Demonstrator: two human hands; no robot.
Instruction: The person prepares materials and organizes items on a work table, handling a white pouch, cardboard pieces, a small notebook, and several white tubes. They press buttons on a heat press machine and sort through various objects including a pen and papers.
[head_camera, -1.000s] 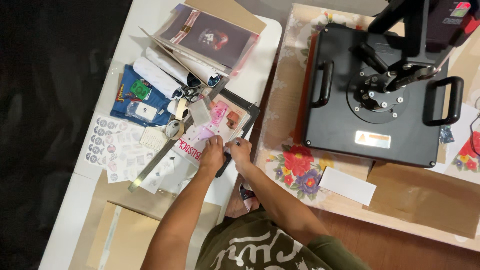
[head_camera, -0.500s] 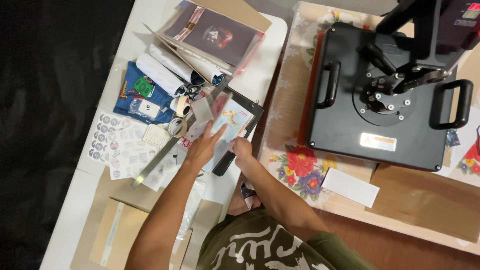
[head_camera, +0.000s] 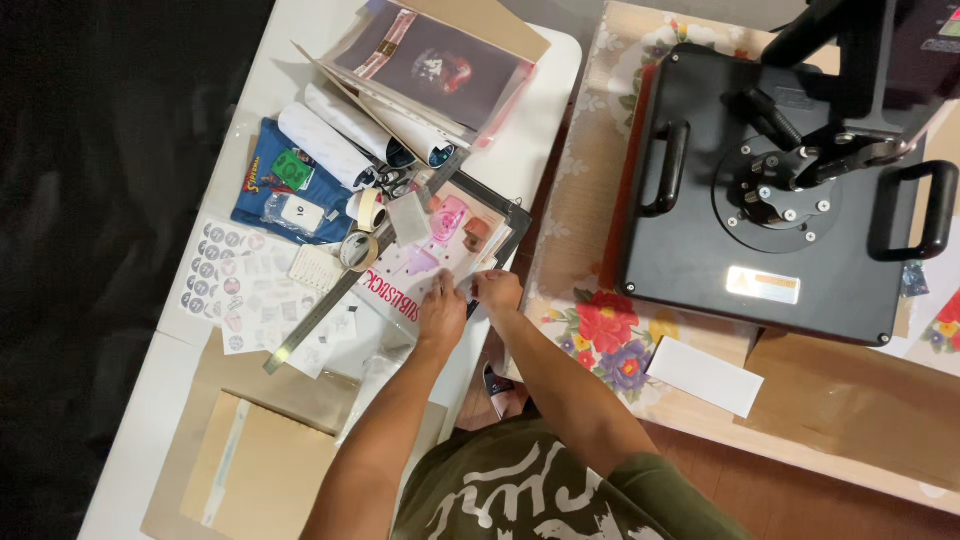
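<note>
- Nearest the camera, a green printed shirt (head_camera: 540, 490) is seen, both forearms reaching up-frame over the near edge of the white table (head_camera: 150, 420).
- A tan cardboard sheet (head_camera: 255, 470) lies at the near left corner of the table, overhanging slightly; some bare tabletop is left beside it.
- Left hand (head_camera: 443, 312) is laid flat, palm down, on the printed sheet (head_camera: 420, 262), fingers close together and pressing its near edge.
- Right hand (head_camera: 497, 290) is pinched, fingertips together on the sheet's near right corner, right at the table's right edge.
- The printed sheet, white with pink and orange shapes, sits mid-table over a dark clipboard-like backing (head_camera: 515, 225); its long axis runs diagonally, near-left to far-right, far end pointing toward the press.
- A metal ruler (head_camera: 325, 310) lies diagonal just left of the sheet, roughly parallel to it.
- Tape rolls (head_camera: 360, 250) rest by the ruler's far end; a sticker sheet (head_camera: 235, 285) lies further left, near the table's left edge.
- A narrow gap separates the white table from the floral-covered bench (head_camera: 600, 330) on the right; a foot is visible in it.
- A white envelope (head_camera: 705, 375) lies on the bench near its front edge.
- A black heat press (head_camera: 770, 190) fills most of the bench, little room around it.
- Farthest: white rolls (head_camera: 330, 140), a blue printed cloth (head_camera: 270, 185), a plastic-sleeved folder (head_camera: 440, 70) crowding the far end.
</note>
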